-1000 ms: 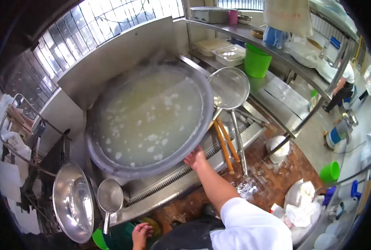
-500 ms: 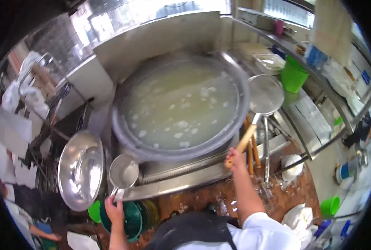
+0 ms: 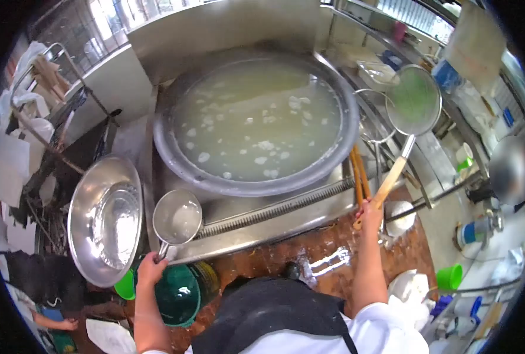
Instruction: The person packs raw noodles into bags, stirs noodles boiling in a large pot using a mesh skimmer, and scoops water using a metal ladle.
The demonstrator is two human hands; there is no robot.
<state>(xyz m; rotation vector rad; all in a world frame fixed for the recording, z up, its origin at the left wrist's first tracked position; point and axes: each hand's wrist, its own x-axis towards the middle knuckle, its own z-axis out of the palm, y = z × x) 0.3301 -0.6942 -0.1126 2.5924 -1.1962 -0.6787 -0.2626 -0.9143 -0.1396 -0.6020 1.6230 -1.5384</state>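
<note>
My left hand grips the handle of a metal saucepan, which is over the front ledge of the stove. In my right hand is the wooden handle of a round mesh strainer. The strainer is raised to the right of a huge wok, and green shows through its mesh. Cloudy yellowish liquid with patches of white foam fills the wok. Left of the saucepan stands a large steel basin, tilted on its side.
A dark green bucket is on the wet brown floor near my left arm. Wooden handles lean against the stove's right side. Shelving runs along the right wall. Another person's hand shows at lower left.
The strainer has moved right and up, away from the wok's rim, uncovering a metal ring behind it. My left hand still holds the saucepan. The camera view has shifted.
</note>
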